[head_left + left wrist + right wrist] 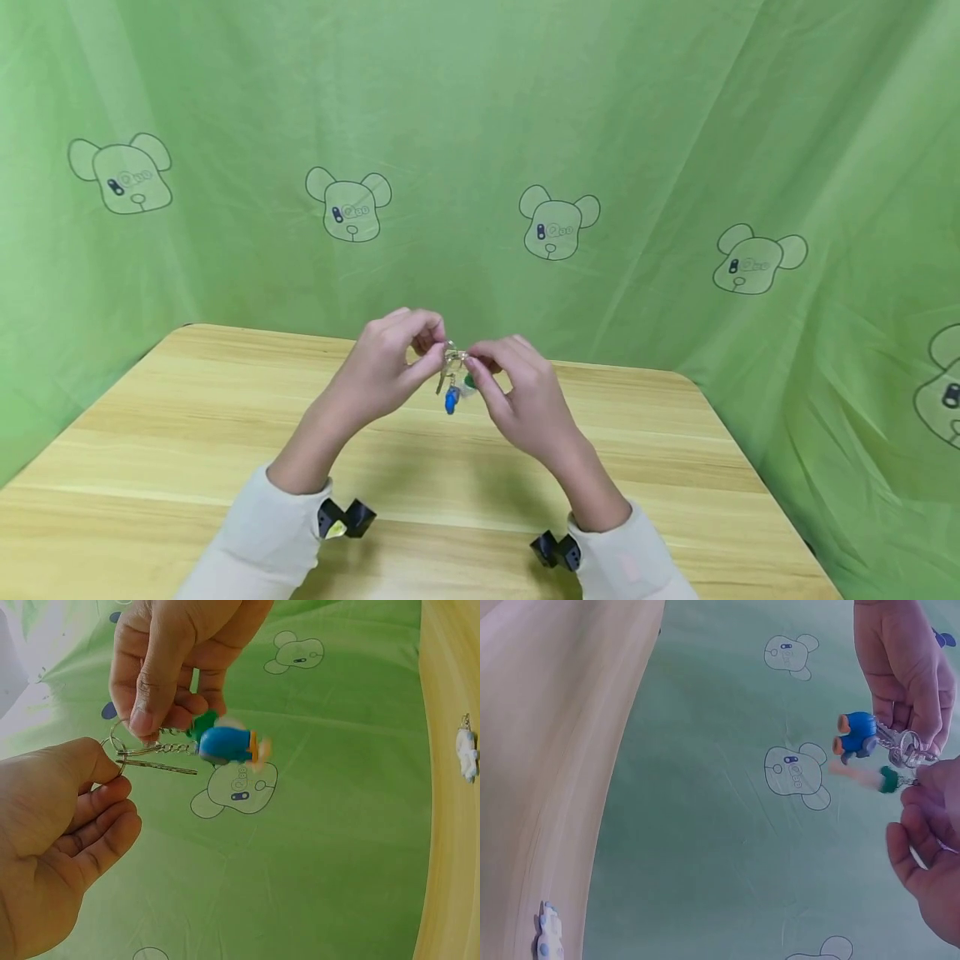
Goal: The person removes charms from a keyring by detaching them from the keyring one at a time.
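A metal key ring [114,744] is held up above the table between both hands. My left hand [386,362] pinches the ring between thumb and forefinger. Opposite it, my right hand [525,392] pinches the short chain of a green-topped charm [887,780], whose pale lower part is blurred. A blue figure charm [451,400] with orange feet dangles from the ring on its own chain. Beside it hangs a flat metal key [161,766]. Fingertips partly cover the ring, and in the head view the right thumb hides some of the green charm.
A small white-and-blue figure charm [466,754] lies on the wooden table [637,500], seen only in the wrist views. Green cloth [465,100] printed with bear heads hangs behind the table and along its sides.
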Demonstrator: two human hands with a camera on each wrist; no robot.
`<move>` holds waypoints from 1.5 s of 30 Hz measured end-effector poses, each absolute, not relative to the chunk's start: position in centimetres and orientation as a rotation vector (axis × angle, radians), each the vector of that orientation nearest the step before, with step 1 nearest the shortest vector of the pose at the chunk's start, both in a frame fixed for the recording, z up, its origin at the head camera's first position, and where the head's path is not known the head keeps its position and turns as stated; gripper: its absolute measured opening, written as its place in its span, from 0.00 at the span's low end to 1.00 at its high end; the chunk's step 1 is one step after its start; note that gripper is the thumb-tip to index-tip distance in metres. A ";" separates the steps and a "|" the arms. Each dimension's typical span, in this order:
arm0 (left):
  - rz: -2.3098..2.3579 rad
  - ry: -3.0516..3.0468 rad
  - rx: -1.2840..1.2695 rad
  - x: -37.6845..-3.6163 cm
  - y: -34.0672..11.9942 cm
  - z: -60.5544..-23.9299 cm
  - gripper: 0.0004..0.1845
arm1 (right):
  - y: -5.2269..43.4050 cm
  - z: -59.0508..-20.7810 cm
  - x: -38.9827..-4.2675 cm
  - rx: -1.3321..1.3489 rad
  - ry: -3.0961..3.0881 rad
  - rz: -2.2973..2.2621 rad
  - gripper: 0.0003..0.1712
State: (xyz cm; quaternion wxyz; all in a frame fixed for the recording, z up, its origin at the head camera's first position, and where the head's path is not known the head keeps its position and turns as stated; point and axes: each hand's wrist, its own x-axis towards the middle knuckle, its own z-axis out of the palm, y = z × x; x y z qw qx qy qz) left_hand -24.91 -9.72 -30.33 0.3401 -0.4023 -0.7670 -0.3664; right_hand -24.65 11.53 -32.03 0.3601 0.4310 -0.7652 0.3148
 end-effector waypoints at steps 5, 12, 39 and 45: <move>-0.951 -1.992 -1.066 -24.9 -9.8 -30.2 0.06 | 11.8 -31.9 -25.0 1.133 -1.885 0.775 0.03; -0.944 -1.977 -1.083 -24.8 -9.8 -30.2 0.08 | 12.0 -31.6 -24.9 1.151 -1.845 0.754 0.13; -0.986 -1.963 -1.188 -24.6 -9.8 -30.1 0.08 | 11.7 -31.6 -25.2 1.186 -1.604 0.860 0.08; -0.995 -1.950 -1.231 -24.6 -9.7 -30.0 0.08 | 11.6 -31.4 -25.3 1.187 -1.538 0.797 0.09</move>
